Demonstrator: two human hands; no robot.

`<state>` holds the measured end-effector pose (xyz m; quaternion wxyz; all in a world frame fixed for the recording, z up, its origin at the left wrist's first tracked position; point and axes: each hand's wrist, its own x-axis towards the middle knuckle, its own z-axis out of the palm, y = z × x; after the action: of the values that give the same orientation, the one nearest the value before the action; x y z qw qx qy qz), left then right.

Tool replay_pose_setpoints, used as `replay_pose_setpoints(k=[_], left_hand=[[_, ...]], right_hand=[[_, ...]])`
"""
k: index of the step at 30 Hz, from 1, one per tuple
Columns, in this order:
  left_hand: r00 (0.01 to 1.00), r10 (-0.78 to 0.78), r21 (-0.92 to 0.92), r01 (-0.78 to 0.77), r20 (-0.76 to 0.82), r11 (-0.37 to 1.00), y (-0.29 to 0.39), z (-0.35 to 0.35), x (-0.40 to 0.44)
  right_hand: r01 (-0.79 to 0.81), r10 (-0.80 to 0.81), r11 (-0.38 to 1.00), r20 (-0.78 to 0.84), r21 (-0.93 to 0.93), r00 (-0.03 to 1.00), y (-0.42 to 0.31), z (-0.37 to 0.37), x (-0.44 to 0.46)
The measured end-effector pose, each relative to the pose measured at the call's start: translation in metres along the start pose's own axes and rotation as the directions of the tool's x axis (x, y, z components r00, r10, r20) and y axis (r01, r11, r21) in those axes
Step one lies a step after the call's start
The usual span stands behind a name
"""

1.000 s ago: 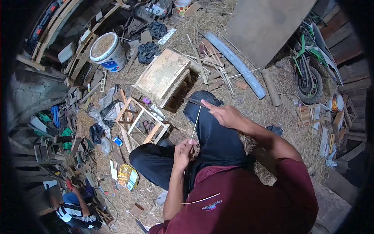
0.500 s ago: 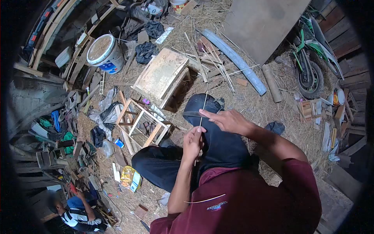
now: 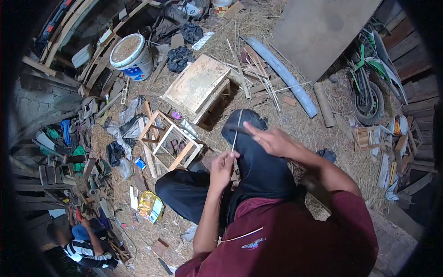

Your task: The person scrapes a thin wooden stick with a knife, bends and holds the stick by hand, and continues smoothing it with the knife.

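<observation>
Fingers (image 3: 229, 157) of left hand (image 3: 222, 170) pinching one strip (image 3: 235, 137), right hand (image 3: 273, 141) closed around one blurred blade (image 3: 244, 130)

The person wore a maroon shirt (image 3: 295, 235) whose short sleeves (image 3: 353, 214) ended above the elbows. A small print (image 3: 253, 243), pale lettering with a purplish mark, sat on the chest, too small to read. The trousers (image 3: 263, 166) were dark, near black, and loosely creased. A finger of the right hand (image 3: 274, 142) seemed to bear a thin ring (image 3: 259, 139).
</observation>
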<state>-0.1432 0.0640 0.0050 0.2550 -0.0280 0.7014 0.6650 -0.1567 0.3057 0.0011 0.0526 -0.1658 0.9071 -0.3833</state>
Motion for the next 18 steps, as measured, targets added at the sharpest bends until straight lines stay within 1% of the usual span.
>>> replay_pose_setpoints(k=[2, 3, 4, 5, 6, 7, 10, 11, 14, 15, 16, 18], left_hand=[[0.972, 0.234, 0.159, -0.235, 0.023, 0.959, -0.002, 0.015, 0.033], [0.970, 0.243, 0.194, -0.242, 0.020, 0.951, 0.004, 0.024, 0.041], [0.977, 0.208, 0.200, -0.212, 0.039, 0.957, 0.008, 0.028, 0.043], [0.984, 0.172, 0.209, -0.180, 0.055, 0.961, 0.011, 0.030, 0.043], [0.989, 0.133, 0.222, -0.146, 0.072, 0.964, 0.011, 0.031, 0.043], [0.986, 0.151, 0.204, -0.161, 0.066, 0.966, 0.006, 0.033, 0.039], [0.995, 0.092, 0.144, -0.096, 0.035, 0.985, 0.006, 0.036, 0.020], [0.998, 0.041, 0.159, -0.050, 0.057, 0.986, -0.001, 0.031, 0.013], [0.995, -0.045, 0.035, 0.042, 0.087, 0.998, -0.016, 0.019, -0.013], [0.994, -0.083, -0.011, 0.084, 0.068, 0.996, -0.019, 0.016, -0.022], [0.994, -0.084, -0.017, 0.086, 0.075, 0.996, -0.021, 0.011, -0.032], [0.993, -0.080, -0.031, 0.083, 0.091, 0.996, -0.023, -0.001, -0.049]], right_hand=[[0.042, -0.039, 0.998, 0.055, -0.055, 0.998, -0.002, 0.002, -0.003], [0.044, -0.039, 0.996, 0.071, -0.073, 0.997, -0.003, 0.001, -0.003], [0.047, -0.039, 0.995, 0.088, -0.089, 0.995, -0.003, -0.001, -0.003], [0.001, 0.012, 0.991, 0.101, -0.134, 0.995, 0.000, -0.002, -0.004], [-0.014, 0.027, 0.991, 0.096, -0.134, 0.995, -0.001, -0.004, -0.006], [-0.026, 0.039, 0.991, 0.091, -0.135, 0.995, -0.002, -0.007, -0.007], [-0.083, 0.089, 0.991, 0.054, -0.106, 0.995, 0.004, -0.004, -0.012], [-0.094, 0.098, 0.991, 0.034, -0.099, 0.995, 0.007, -0.002, -0.013], [-0.117, 0.119, 0.990, 0.022, -0.077, 0.993, 0.006, -0.005, -0.013], [-0.128, 0.130, 0.988, 0.022, -0.082, 0.991, 0.005, -0.006, -0.014], [-0.139, 0.142, 0.986, 0.019, -0.089, 0.990, 0.005, -0.006, -0.013], [-0.109, 0.105, 0.992, -0.065, -0.059, 0.992, 0.010, -0.002, -0.011]])
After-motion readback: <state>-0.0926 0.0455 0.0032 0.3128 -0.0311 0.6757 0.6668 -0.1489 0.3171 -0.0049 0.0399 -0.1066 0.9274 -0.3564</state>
